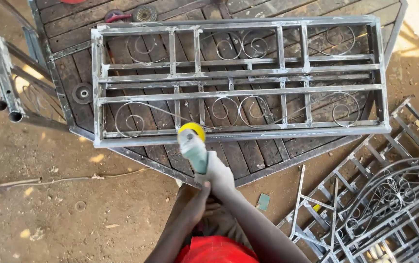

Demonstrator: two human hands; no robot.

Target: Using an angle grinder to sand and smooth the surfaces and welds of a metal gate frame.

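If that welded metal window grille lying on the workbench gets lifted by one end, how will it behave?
The window grille is probably stiff: its bars and scrolls join into one rectangular frame. It likely feels heavy and awkward, since it spans most of the wooden workbench. It lies flat, so rolling seems unlikely, though bare metal might slide. The right hand holds the angle grinder at its near edge.

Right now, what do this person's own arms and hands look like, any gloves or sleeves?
The right hand wears a pale, dusty work glove that covers it to the wrist; the forearm behind it is bare. The left hand is ungloved, and its forearm is bare too. No sleeves, watch or rings show. A red garment appears at the bottom edge.
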